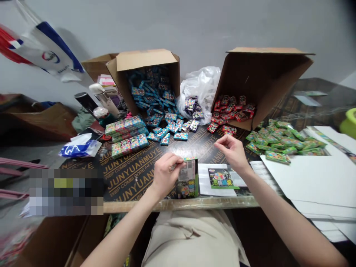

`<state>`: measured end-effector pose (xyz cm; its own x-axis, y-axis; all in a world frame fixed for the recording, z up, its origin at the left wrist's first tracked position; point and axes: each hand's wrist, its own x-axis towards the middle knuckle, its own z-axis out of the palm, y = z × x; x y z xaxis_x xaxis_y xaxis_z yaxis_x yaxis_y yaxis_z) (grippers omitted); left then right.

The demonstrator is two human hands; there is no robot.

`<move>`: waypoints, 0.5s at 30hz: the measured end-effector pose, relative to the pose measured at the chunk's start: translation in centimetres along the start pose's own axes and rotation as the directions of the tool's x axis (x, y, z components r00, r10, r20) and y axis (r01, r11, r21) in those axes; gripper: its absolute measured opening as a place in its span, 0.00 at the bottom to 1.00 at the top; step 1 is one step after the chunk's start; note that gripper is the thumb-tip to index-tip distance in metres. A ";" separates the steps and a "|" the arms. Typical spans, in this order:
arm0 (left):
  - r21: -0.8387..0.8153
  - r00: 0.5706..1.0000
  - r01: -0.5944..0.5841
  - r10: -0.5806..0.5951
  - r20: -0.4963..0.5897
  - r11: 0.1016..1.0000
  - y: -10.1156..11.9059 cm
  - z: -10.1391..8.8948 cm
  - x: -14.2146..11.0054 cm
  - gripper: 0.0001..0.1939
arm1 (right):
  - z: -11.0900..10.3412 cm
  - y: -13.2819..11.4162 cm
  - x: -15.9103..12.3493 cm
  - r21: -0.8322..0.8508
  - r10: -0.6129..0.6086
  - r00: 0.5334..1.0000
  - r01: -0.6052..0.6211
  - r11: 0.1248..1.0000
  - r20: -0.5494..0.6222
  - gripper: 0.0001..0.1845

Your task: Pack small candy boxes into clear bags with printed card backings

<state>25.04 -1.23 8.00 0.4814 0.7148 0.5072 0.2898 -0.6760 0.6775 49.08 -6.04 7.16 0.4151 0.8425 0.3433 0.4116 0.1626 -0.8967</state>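
My left hand (168, 170) is closed on the upper edge of a dark printed cardboard box (187, 181), which stands at the front edge of the table. The box's top lies partly behind my fingers. To the right, my right hand (232, 152) hovers over the table with thumb and index finger pinched together. Nothing shows between those fingertips. Just beyond it lie small red packets (229, 129). Under and beside my right wrist is a flat printed box sheet (221, 178) with a colourful wheel picture.
An open carton (147, 61) spills blue packets (155, 98). A plastic bag (200, 83) holds dark purple packets (190, 104). Red packets sit in another carton (267, 81). Green packets (286, 139) and white card sheets (314, 178) are at right; stacked filled boxes (129, 144) and a tissue pack (79, 146) at left.
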 end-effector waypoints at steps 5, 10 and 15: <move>-0.057 0.994 0.092 -0.088 0.072 0.994 0.5 -0.5 0.5 0.05 | 3.6 -6.5 0.4 0.354 0.048 0.936 -0.179 0.918 0.348 0.15; -0.181 0.982 0.189 -0.183 0.048 0.965 0.3 -0.8 0.3 0.05 | 5.6 -6.6 0.2 0.308 0.008 0.851 -0.198 0.931 0.525 0.17; -0.229 0.981 0.193 -0.196 0.010 0.954 0.5 -0.8 0.5 0.03 | 6.1 -6.1 0.4 0.245 -0.007 0.849 -0.145 0.959 0.528 0.17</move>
<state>24.72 -1.09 9.06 0.4240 0.8314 0.3591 0.1798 -0.4659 0.8664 41.77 -3.54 11.11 -0.0786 0.9855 0.1502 0.1357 0.1598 -0.9778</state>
